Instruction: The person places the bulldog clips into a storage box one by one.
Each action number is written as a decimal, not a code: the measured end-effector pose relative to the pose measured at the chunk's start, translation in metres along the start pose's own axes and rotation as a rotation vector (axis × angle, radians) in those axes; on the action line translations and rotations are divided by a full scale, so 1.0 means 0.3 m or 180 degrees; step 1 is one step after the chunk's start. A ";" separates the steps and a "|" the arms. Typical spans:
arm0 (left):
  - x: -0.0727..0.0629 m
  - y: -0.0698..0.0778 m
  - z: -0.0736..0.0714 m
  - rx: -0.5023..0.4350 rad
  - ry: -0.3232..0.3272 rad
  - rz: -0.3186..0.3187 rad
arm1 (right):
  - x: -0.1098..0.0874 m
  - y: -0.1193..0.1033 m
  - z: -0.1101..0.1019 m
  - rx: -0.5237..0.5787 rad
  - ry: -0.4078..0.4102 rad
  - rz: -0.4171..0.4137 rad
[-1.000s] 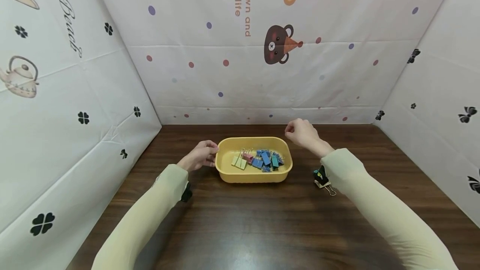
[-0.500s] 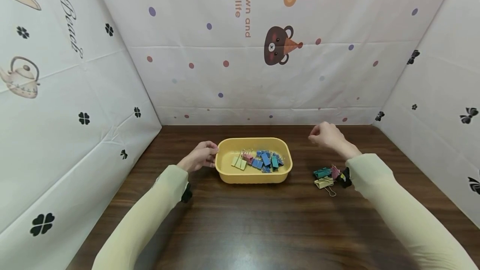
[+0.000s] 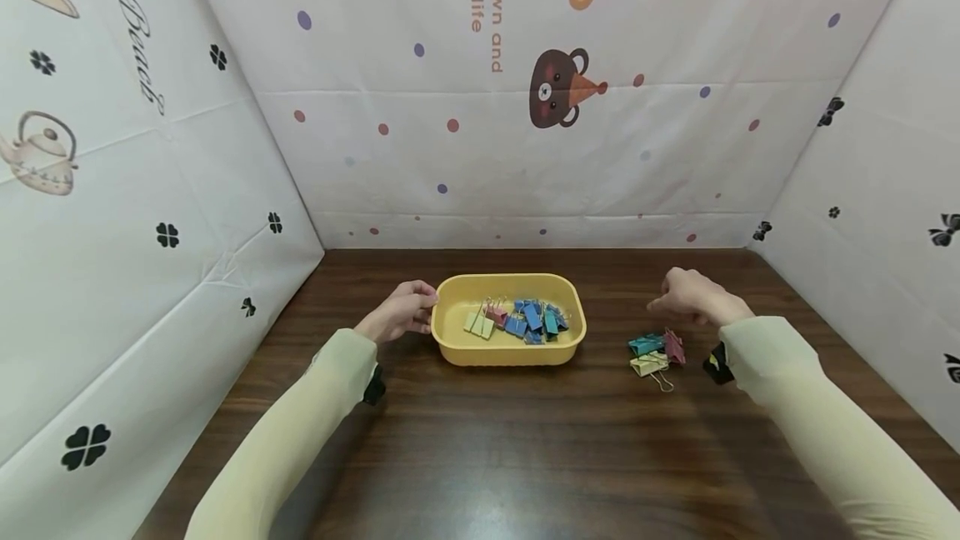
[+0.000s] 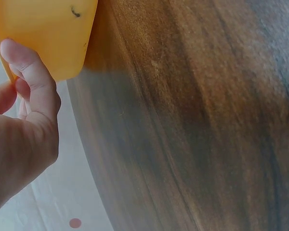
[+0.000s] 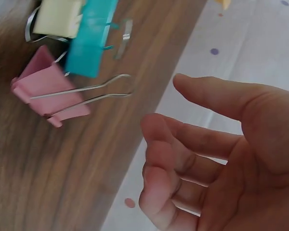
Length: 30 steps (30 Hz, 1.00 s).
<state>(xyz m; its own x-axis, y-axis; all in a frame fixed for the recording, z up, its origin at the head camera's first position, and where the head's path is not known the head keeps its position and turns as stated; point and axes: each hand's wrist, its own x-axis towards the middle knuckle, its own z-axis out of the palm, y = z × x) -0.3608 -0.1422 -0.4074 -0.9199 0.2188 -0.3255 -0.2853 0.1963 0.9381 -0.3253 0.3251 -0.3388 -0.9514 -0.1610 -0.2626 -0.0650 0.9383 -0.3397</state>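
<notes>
The left hand (image 3: 401,312) pinches the left rim of a yellow plastic bin (image 3: 510,357). In the left wrist view its fingers (image 4: 31,72) lie on the bin's outer wall, the thumb at the rim. Inside the bin sit yellow binder clips (image 3: 477,325), a pink one (image 3: 496,316), several blue ones (image 3: 531,317) and a teal one (image 3: 551,322). To the right, the right hand (image 3: 693,297) hovers with nothing in it, thumb apart from loosely bent fingers. Near it on the table lie teal (image 5: 91,38), pink (image 5: 53,89) and pale yellow (image 5: 58,18) binder clips, close together.
The brown wood-grain table (image 3: 480,448) reaches back to a white printed cloth wall (image 3: 480,165). Similar cloth walls stand at left (image 3: 225,307) and right (image 3: 885,298). Dark bands circle both wrists.
The right hand has moved rightward and slightly toward the near side, away from the bin, uncovering the teal, pink and yellow clips. The left hand and the bin keep their place.
</notes>
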 end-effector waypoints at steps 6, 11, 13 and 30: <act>-0.005 0.002 0.002 0.0012 -0.0007 0.0006 | 0.003 0.018 0.033 0.0186 -0.0324 0.0096; -0.005 0.004 0.004 0.0020 0.0030 -0.0027 | 0.005 0.020 0.055 0.0112 -0.0354 0.0086; -0.003 0.004 0.004 0.0024 0.0034 -0.0032 | 0.005 0.019 0.057 0.0060 -0.0309 0.0059; 0.004 0.001 0.004 0.0020 0.0041 -0.0044 | -0.001 0.001 0.036 -0.0179 -0.0442 0.0127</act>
<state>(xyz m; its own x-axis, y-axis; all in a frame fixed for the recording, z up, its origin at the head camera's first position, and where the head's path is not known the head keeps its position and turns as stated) -0.3619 -0.1407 -0.4076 -0.9193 0.2038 -0.3368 -0.2963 0.2052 0.9328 -0.3218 0.3221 -0.3488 -0.9030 -0.1604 -0.3985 -0.0485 0.9598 -0.2763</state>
